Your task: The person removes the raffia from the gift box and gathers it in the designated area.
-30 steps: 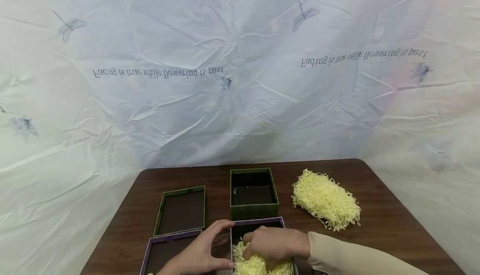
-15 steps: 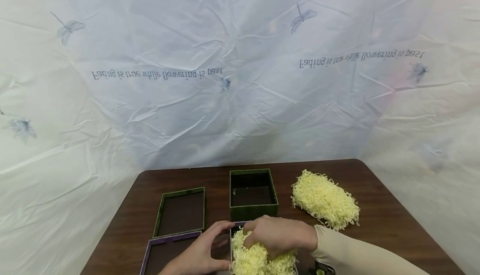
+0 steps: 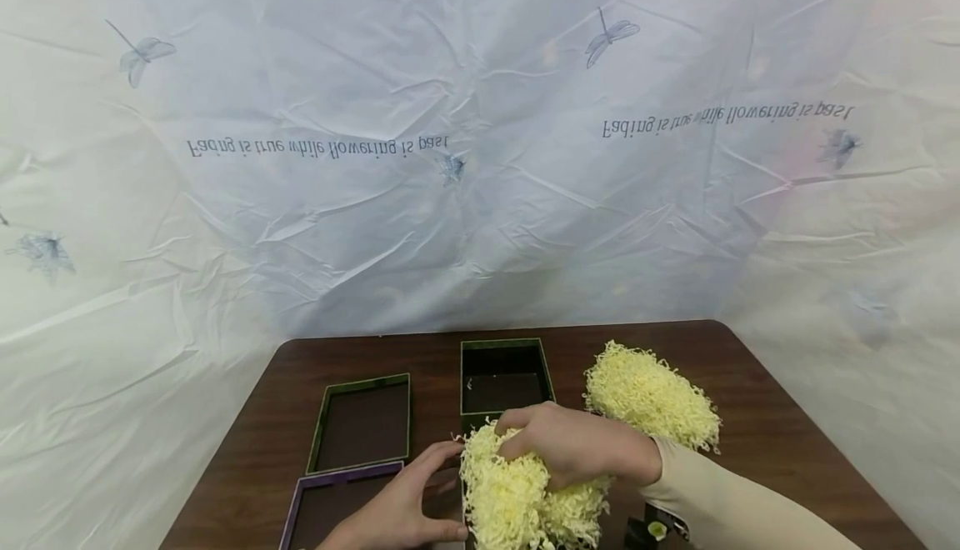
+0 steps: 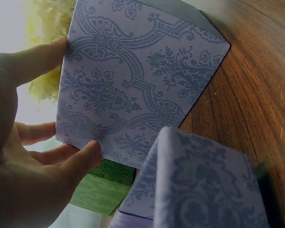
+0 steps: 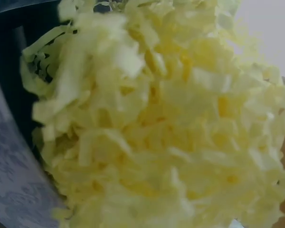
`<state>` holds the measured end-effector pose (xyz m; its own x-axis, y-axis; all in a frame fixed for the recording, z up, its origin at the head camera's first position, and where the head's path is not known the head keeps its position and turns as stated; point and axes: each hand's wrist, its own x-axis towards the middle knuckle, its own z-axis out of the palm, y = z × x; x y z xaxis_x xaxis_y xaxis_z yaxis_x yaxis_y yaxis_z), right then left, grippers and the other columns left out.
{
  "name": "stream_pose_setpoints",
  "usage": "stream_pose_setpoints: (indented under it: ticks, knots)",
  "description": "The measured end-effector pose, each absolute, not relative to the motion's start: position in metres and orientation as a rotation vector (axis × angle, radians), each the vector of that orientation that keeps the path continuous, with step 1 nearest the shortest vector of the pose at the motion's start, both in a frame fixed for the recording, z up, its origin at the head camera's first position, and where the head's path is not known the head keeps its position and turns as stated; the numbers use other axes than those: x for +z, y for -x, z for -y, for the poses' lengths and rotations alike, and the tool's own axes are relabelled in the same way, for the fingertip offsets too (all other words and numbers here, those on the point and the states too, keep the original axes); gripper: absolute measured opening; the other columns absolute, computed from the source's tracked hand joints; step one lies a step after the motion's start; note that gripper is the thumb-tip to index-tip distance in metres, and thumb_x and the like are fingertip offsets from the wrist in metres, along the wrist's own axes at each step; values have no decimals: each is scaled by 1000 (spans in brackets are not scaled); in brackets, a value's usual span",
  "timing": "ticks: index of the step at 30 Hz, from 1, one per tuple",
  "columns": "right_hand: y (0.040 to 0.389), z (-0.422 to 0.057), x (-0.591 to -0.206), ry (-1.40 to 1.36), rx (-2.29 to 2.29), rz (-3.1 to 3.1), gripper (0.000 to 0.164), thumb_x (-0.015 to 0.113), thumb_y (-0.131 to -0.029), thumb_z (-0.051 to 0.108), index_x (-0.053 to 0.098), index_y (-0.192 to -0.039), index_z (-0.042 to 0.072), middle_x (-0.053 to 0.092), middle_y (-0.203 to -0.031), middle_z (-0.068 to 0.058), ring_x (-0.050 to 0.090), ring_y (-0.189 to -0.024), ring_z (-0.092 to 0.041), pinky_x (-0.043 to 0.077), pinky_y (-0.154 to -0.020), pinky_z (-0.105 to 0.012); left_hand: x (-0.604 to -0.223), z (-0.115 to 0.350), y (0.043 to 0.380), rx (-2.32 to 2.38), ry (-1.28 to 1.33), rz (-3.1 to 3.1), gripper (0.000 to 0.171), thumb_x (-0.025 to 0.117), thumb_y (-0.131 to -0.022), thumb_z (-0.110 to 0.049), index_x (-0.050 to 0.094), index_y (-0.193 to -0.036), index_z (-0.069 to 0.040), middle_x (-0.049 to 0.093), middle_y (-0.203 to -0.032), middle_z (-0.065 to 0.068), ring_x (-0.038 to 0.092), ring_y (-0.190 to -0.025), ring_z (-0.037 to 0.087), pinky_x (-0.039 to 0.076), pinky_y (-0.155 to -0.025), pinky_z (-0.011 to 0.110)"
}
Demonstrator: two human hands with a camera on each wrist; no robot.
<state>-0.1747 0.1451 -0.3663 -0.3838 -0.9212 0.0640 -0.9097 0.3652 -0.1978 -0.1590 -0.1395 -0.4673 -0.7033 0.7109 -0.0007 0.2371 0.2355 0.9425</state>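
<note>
My right hand [image 3: 573,443] grips a big clump of pale yellow shredded paper [image 3: 502,483], lifted above the purple patterned box. The clump hides most of that box in the head view, and in the right wrist view the shredded paper [image 5: 156,123] fills the picture beside the box's wall [image 5: 14,161]. With thumb and fingers at the edges of its left wall, my left hand [image 3: 405,504] holds the purple box [image 4: 128,71]. Just left of that hand lies the purple-rimmed lid [image 3: 330,504], hollow side up.
Behind the purple box stands an open green box [image 3: 506,387]. A green-rimmed lid [image 3: 363,423] lies to its left. Another heap of yellow shredded paper [image 3: 651,396] sits at the right on the brown table [image 3: 795,450]. A printed white sheet [image 3: 465,225] hangs behind.
My right hand has risen from inside the purple box, moving up and slightly right, drawing the shredded paper out with it. The left hand has stayed at the box.
</note>
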Motion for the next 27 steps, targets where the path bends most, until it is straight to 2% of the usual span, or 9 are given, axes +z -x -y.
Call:
stream_pose_setpoints:
  ticks: [5, 10, 14, 21, 27]
  knots:
    - [173, -152, -354, 1661, -332, -2594, 67, 63, -56, -18, 69, -108, 24, 57, -130, 0, 62, -107, -10, 45, -71, -5, -467, 140, 159, 1476, -857, -2080, 77, 75, -87, -23, 30, -150, -20, 25, -153, 18, 28, -141, 46, 46, -103, 27]
    - [171, -161, -343, 1585, -367, -2635, 64, 60, -54, -18, 68, -102, 23, 56, -131, -1, 62, -104, -11, 42, -61, -4, -466, 139, 159, 1483, -851, -2071, 74, 74, -88, -21, 32, -149, -24, 27, -153, 15, 28, -141, 46, 46, -104, 33]
    - [170, -169, -340, 1543, -386, -2675, 63, 60, -52, -18, 69, -100, 22, 55, -132, -2, 63, -105, -16, 43, -60, -5, -465, 138, 158, 1494, -857, -2075, 75, 75, -87, -22, 33, -149, -23, 30, -151, 13, 30, -140, 45, 46, -104, 35]
    - [167, -185, -338, 1528, -388, -2769, 53, 77, -53, -7, 68, -97, 20, 56, -131, -6, 65, -102, -23, 52, -72, -15, -467, 138, 158, 1489, -898, -2095, 76, 76, -86, -23, 32, -149, -21, 30, -151, 12, 32, -139, 43, 47, -103, 31]
    - [163, -199, -338, 1575, -435, -2820, 57, 82, -49, -1, 69, -101, 18, 57, -128, -7, 66, -97, -24, 56, -74, -22, -468, 139, 158, 1491, -906, -2088, 77, 76, -86, -21, 32, -149, -20, 30, -152, 12, 32, -140, 42, 46, -103, 31]
